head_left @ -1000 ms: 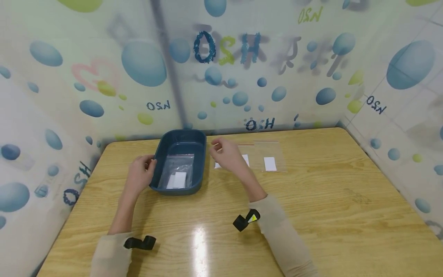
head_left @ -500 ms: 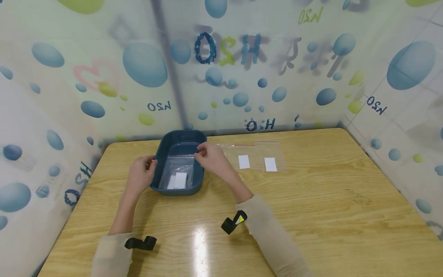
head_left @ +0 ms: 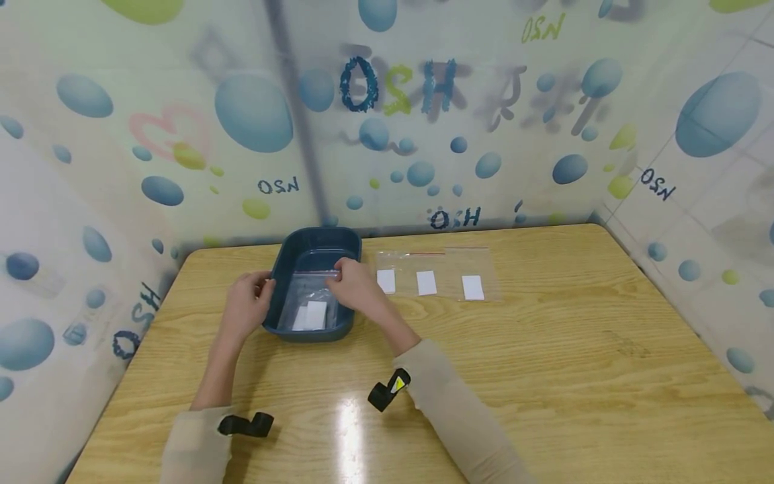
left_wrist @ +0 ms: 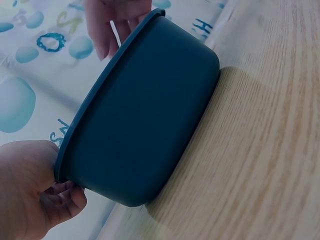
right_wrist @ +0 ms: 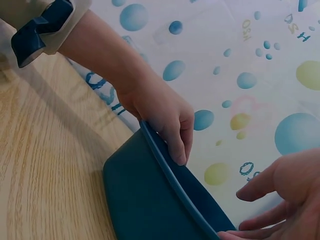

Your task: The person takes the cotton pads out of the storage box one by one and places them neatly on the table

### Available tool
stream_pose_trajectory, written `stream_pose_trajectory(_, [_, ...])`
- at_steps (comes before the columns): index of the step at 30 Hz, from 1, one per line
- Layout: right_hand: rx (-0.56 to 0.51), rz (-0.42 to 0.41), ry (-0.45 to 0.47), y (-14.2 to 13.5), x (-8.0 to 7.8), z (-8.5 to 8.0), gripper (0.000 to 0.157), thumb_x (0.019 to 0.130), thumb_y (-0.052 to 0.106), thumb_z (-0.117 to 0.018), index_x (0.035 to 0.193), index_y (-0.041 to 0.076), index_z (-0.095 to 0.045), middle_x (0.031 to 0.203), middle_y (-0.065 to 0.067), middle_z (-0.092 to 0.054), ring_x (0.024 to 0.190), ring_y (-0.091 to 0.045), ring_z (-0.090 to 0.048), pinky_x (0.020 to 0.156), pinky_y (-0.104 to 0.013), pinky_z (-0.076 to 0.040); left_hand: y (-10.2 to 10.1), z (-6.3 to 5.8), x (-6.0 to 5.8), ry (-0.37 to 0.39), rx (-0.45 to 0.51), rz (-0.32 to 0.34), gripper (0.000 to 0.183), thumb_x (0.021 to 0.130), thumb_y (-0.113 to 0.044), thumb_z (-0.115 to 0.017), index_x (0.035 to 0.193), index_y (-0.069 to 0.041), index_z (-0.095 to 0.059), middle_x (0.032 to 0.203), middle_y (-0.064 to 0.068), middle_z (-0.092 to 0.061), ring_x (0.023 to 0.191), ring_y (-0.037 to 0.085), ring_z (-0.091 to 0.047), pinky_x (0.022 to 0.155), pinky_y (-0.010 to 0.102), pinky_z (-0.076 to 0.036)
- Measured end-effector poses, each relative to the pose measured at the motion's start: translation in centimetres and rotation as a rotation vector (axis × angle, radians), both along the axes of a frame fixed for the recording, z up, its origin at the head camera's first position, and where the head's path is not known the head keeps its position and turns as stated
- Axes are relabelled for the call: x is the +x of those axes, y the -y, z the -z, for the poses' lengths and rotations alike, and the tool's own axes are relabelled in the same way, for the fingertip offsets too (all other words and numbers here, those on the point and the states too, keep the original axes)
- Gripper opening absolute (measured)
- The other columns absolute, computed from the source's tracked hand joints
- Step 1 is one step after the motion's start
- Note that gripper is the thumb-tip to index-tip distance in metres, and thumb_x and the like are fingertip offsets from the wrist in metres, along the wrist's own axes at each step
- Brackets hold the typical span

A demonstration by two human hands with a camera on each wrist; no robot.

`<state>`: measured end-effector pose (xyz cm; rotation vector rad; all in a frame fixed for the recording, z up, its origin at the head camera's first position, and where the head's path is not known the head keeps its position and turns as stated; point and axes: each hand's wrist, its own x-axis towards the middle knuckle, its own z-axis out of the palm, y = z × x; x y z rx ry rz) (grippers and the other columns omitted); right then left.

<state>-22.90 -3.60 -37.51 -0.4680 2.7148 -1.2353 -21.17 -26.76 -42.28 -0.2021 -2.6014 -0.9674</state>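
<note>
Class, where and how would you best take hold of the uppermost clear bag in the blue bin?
Probably pinch the uppermost clear bag at its far edge, from above. The blue bin walls it in at the sides, and the white pieces sit toward its near end, leaving that far edge thinner.

You are in a screened-off indoor spot: pale sheeting [head_left: 520, 161], printed with blue bubbles [head_left: 254, 113] and lettering [head_left: 396, 87] that reads backwards to you, stands right behind the wood-grained tabletop [head_left: 574, 376] and along both its sides. A blurred grey band [head_left: 310, 158] crosses the sheeting at the back, and a lamp-like glare [head_left: 349, 430] lies on the tabletop in front of you. Whether this is a home, an office or a workshop, you cannot tell from what shows.
</note>
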Motion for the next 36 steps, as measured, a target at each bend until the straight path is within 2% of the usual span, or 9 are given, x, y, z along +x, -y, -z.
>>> stream_pose_trajectory(2, [0.028, 0.007, -0.011, 0.3, 0.1, 0.0, 0.041, 0.100, 0.019, -0.060, 0.132, -0.008, -0.058, 0.072, -0.002, -0.059, 0.055, -0.010, -0.049, 0.068, -0.027, -0.047, 0.0, -0.1, 0.0, 0.003, -0.002, -0.001, 0.026, 0.101, -0.002, -0.056, 0.116, 0.017, -0.065, 0.089, 0.023, -0.060, 0.075, 0.032, -0.057, 0.062, 0.036, -0.045])
stream_pose_trajectory(4, [0.047, 0.017, -0.009, 0.5, 0.2, -0.1, 0.043, 0.100, 0.019, -0.059, 0.132, -0.009, -0.057, 0.072, -0.006, -0.062, 0.054, -0.013, -0.052, 0.069, -0.028, -0.049, 0.0, -0.1, 0.0, 0.003, -0.006, -0.002, 0.026, 0.101, -0.003, -0.056, 0.116, 0.017, -0.065, 0.089, 0.024, -0.060, 0.076, 0.033, -0.058, 0.063, 0.037, -0.046])
stream_pose_trajectory(8, [0.077, 0.039, -0.004, 1.0, 0.4, -0.3, 0.043, 0.100, 0.019, -0.059, 0.131, -0.011, -0.057, 0.100, -0.017, -0.069, 0.072, -0.020, -0.063, 0.075, -0.032, -0.053, 0.1, 0.0, 0.0, 0.002, -0.012, -0.005, 0.026, 0.100, -0.003, -0.056, 0.115, 0.017, -0.065, 0.090, 0.024, -0.061, 0.078, 0.034, -0.059, 0.065, 0.041, -0.047])
stream_pose_trajectory(10, [0.082, 0.035, 0.010, 1.3, 0.4, -0.4, 0.040, 0.101, 0.019, -0.059, 0.127, -0.010, -0.058, 0.100, -0.017, -0.067, 0.073, -0.021, -0.061, 0.069, -0.031, -0.052, 0.1, 0.0, 0.0, 0.001, -0.013, -0.006, 0.026, 0.100, -0.002, -0.056, 0.115, 0.017, -0.065, 0.090, 0.024, -0.061, 0.078, 0.034, -0.059, 0.065, 0.042, -0.047])
stream_pose_trajectory(14, [0.039, 0.028, 0.065, 1.7, 0.4, -0.1, 0.024, 0.101, 0.017, -0.057, 0.090, -0.004, -0.059, 0.066, -0.004, -0.048, 0.051, -0.014, -0.044, 0.051, -0.027, -0.040, 0.1, 0.0, 0.0, -0.004, -0.017, -0.005, 0.025, 0.100, -0.002, -0.057, 0.115, 0.017, -0.065, 0.089, 0.024, -0.061, 0.077, 0.034, -0.059, 0.065, 0.041, -0.047])
stream_pose_trajectory(17, [0.004, 0.028, 0.100, 2.1, 0.4, 0.3, 0.041, 0.101, 0.015, -0.056, 0.062, 0.008, -0.043, 0.051, 0.003, -0.031, 0.042, -0.010, -0.030, 0.043, -0.025, -0.032, 0.0, -0.1, 0.0, 0.003, -0.016, -0.003, 0.026, 0.100, -0.003, -0.057, 0.115, 0.017, -0.065, 0.090, 0.025, -0.061, 0.078, 0.034, -0.060, 0.065, 0.041, -0.048])
stream_pose_trajectory(20, [0.006, 0.031, 0.127, 2.4, 0.3, 0.7, 0.052, 0.100, 0.013, -0.055, 0.053, 0.013, -0.034, 0.046, 0.005, -0.027, 0.038, -0.009, -0.025, 0.041, -0.024, -0.028, -0.1, -0.1, 0.0, 0.013, -0.012, -0.003, 0.027, 0.101, -0.004, -0.056, 0.116, 0.017, -0.065, 0.091, 0.024, -0.061, 0.079, 0.034, -0.059, 0.067, 0.042, -0.048])
stream_pose_trajectory(26, [0.052, 0.039, 0.182, 3.1, 0.0, 1.4, 0.055, 0.101, 0.015, -0.055, 0.050, 0.014, -0.035, 0.044, 0.004, -0.028, 0.037, -0.010, -0.026, 0.040, -0.025, -0.029, -0.3, -0.3, -0.1, 0.012, -0.021, 0.004, 0.027, 0.101, -0.004, -0.056, 0.117, 0.017, -0.065, 0.090, 0.024, -0.061, 0.080, 0.035, -0.058, 0.070, 0.046, -0.046])
stream_pose_trajectory(36, [0.095, 0.054, 0.199, 3.8, -0.2, 1.7, 0.056, 0.101, 0.016, -0.057, 0.049, 0.014, -0.033, 0.043, 0.005, -0.026, 0.036, -0.010, -0.023, 0.039, -0.025, -0.028, -0.2, -0.3, 0.0, 0.024, -0.012, 0.006, 0.027, 0.102, -0.004, -0.056, 0.117, 0.017, -0.064, 0.091, 0.024, -0.060, 0.080, 0.035, -0.057, 0.070, 0.046, -0.047])
